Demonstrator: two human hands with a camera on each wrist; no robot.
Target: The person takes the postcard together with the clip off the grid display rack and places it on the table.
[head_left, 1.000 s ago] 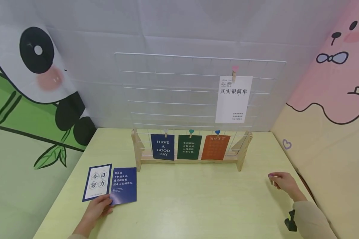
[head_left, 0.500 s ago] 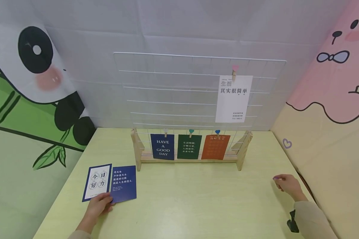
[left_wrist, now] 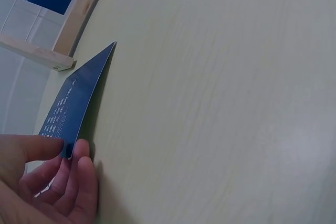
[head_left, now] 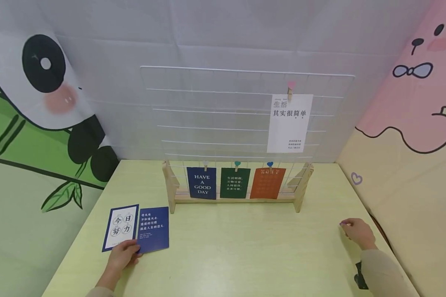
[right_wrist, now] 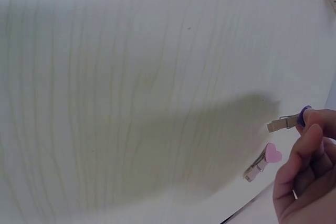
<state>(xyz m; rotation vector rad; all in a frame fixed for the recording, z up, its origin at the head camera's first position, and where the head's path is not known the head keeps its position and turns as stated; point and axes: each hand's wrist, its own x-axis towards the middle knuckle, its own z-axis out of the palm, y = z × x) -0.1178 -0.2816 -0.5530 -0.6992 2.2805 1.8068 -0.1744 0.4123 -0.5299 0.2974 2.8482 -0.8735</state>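
In the head view my left hand [head_left: 121, 258] pinches a blue card [head_left: 154, 230] with white writing by its lower left corner. The left wrist view shows that card tilted off the table, thumb in front and fingers behind. Close beside it lies a white card with a blue border [head_left: 123, 225], its lower edge partly covered by the hand. Over on the right, my right hand [head_left: 359, 233] pinches a small wooden clothespin [right_wrist: 284, 123] by its purple end. A second clothespin with a pink heart [right_wrist: 257, 168] lies on the table below that hand.
Mid-table stands a white wire grid rack [head_left: 215, 112] on wooden feet [head_left: 303, 192]. Clothespins hold a navy card [head_left: 202, 183], a green card [head_left: 235, 183], an orange card [head_left: 267, 183] and, higher up, a white card [head_left: 290, 128]. Painted cloth walls enclose the table.
My right hand has shifted slightly right and toward me, turning so that mostly the clothespin's purple end shows in the head view. The left hand keeps its grip on the blue card, almost still.
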